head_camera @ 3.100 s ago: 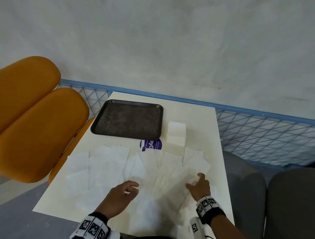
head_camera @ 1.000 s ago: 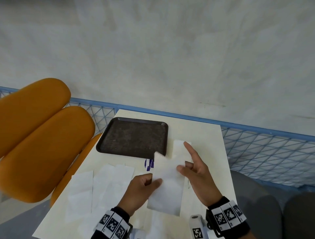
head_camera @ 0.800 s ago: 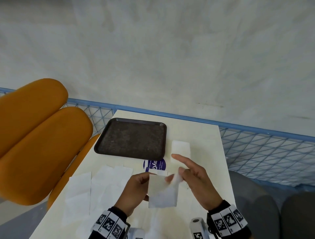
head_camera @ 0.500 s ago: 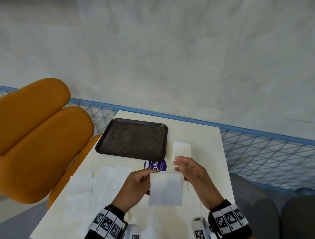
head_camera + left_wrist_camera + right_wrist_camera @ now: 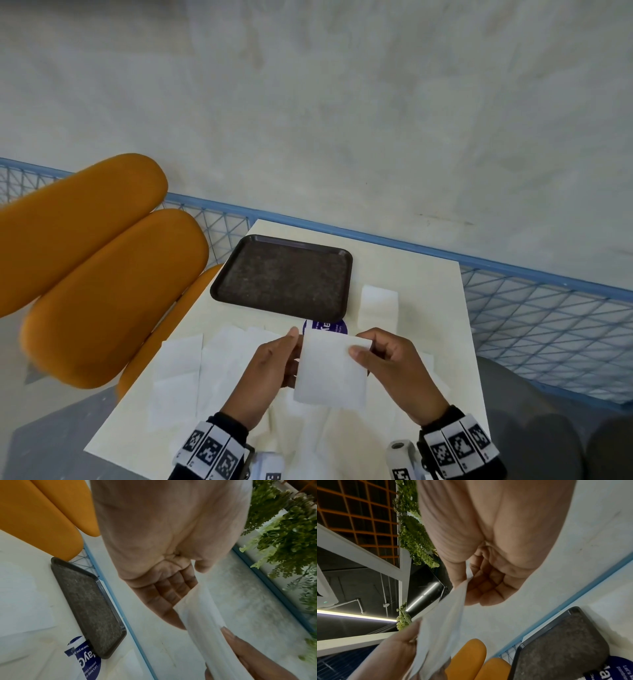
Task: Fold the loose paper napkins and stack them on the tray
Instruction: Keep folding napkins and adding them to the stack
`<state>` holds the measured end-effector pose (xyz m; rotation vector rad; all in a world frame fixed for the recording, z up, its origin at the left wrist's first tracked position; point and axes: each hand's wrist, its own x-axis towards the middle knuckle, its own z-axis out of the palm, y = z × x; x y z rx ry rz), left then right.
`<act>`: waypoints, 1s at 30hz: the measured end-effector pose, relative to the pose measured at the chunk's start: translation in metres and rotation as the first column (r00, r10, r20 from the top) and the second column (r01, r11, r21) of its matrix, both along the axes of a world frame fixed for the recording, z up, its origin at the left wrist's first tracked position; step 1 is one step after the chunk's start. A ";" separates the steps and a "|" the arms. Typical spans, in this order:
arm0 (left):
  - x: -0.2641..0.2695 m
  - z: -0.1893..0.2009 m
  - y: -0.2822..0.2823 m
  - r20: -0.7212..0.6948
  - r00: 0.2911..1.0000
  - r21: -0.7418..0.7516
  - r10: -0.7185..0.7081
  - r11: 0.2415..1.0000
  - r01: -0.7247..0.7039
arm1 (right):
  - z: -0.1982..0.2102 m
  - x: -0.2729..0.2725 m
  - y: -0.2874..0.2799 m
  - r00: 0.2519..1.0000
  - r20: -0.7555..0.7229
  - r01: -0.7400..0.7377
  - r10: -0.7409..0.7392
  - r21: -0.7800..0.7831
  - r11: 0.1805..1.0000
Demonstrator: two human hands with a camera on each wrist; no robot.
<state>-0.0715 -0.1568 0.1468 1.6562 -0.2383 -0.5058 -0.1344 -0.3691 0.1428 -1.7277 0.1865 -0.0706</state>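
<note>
Both hands pinch one folded napkin (image 5: 331, 368) above the table (image 5: 424, 284): left hand (image 5: 265, 371) on its left edge, right hand (image 5: 394, 366) on its right. Loose napkins (image 5: 212, 363) lie below; dark tray (image 5: 284, 275) sits bare beyond, a napkin stack (image 5: 378, 305) just right of it. Orange chair (image 5: 96, 267) stands left.

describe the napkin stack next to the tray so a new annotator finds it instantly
Start at the dark rectangular plastic tray on the far half of the cream table. Just off the tray's right edge, apart from it, sits a small thick block of white folded paper napkins. Unlike the thin loose white napkins spread flat nearer the person, it is compact and visibly tall, with layered sides.
</note>
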 end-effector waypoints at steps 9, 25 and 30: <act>0.011 -0.016 -0.017 0.319 0.948 0.260 0.000 0.962 -0.087 | 0.004 0.008 -0.002 0.994 0.002 -0.109 0.110 -0.109 0.988; 0.021 -0.024 -0.026 0.173 0.982 0.141 0.074 0.985 -0.100 | -0.027 0.008 -0.012 0.997 -0.062 0.050 -0.040 0.179 0.983; 0.024 -0.038 -0.021 -0.004 0.990 0.143 0.143 0.980 -0.141 | -0.059 0.011 -0.013 0.979 -0.179 0.116 -0.093 0.123 0.986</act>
